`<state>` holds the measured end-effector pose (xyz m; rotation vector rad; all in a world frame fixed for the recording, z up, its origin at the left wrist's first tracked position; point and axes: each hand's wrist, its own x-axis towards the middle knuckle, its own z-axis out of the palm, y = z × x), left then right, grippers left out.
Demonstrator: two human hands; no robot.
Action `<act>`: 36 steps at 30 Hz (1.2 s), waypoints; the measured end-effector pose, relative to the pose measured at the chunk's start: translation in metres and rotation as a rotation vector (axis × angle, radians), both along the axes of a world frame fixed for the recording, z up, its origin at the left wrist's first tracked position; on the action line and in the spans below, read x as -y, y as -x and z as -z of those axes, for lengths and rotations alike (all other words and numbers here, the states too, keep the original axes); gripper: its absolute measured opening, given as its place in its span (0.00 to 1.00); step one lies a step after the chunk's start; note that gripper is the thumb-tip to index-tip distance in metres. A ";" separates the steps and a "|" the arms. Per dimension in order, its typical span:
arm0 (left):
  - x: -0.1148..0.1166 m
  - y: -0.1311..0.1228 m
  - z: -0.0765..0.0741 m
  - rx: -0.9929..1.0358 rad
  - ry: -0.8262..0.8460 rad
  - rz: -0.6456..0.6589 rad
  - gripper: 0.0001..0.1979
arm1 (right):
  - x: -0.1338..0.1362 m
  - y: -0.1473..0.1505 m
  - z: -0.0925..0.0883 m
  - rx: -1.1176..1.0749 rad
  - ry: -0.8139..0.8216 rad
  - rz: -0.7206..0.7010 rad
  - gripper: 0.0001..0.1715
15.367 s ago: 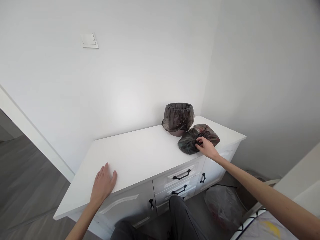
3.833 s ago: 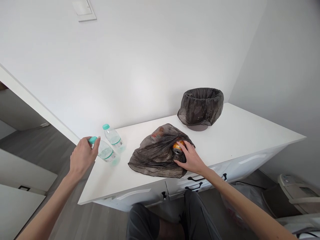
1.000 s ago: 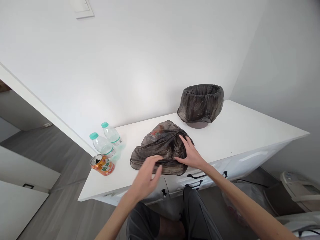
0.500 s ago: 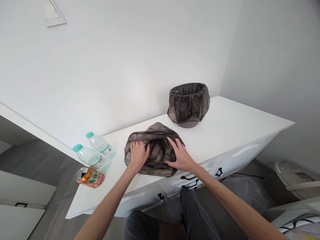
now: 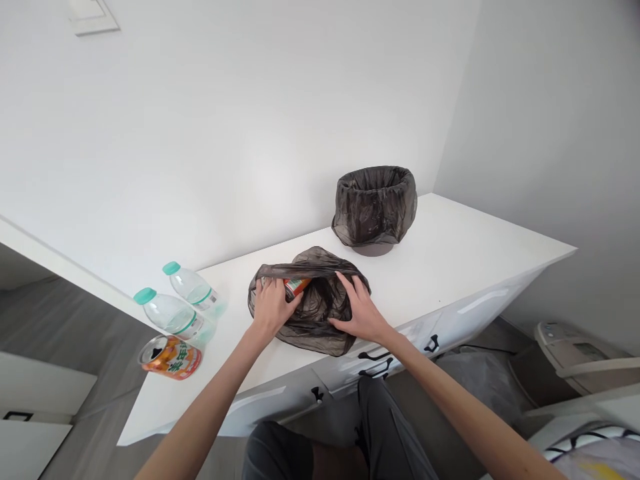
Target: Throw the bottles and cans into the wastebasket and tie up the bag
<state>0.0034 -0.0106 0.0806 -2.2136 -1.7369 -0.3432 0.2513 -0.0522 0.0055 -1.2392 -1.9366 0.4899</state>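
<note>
A dark translucent garbage bag point(image 5: 315, 337) lies on the white cabinet top with its mouth held apart. My left hand point(image 5: 273, 305) reaches into the mouth, fingers closed round an orange-red drink can point(image 5: 296, 287) that shows beside the thumb. Part of that can is hidden by my hand and the plastic. On the bag's right side, my right hand point(image 5: 364, 312) grips the rim, fingers at the upper edge and thumb at the lower one. To the left stand an orange drink can point(image 5: 173, 358) and two clear bottles with green caps point(image 5: 173, 313) point(image 5: 193, 288).
A bin lined with a dark bag point(image 5: 375, 210) stands against the wall at the back. The cabinet top point(image 5: 480, 247) runs right to a corner. Drawers with black handles point(image 5: 377, 363) are below its front edge. A beige appliance point(image 5: 575, 353) sits at right.
More of the orange-red can now shows beside my left thumb inside the bag. My right hand keeps its hold on the rim. The view has shifted slightly.
</note>
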 end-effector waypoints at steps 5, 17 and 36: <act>0.067 0.024 -0.033 0.216 0.130 0.191 0.30 | 0.003 0.002 0.004 -0.036 0.009 0.043 0.64; 0.157 0.110 -0.128 0.290 0.073 -0.202 0.31 | 0.009 0.002 0.010 -0.045 0.058 0.195 0.51; 0.017 0.139 -0.114 -0.710 0.396 0.089 0.15 | -0.001 -0.018 0.023 -0.011 0.078 0.250 0.50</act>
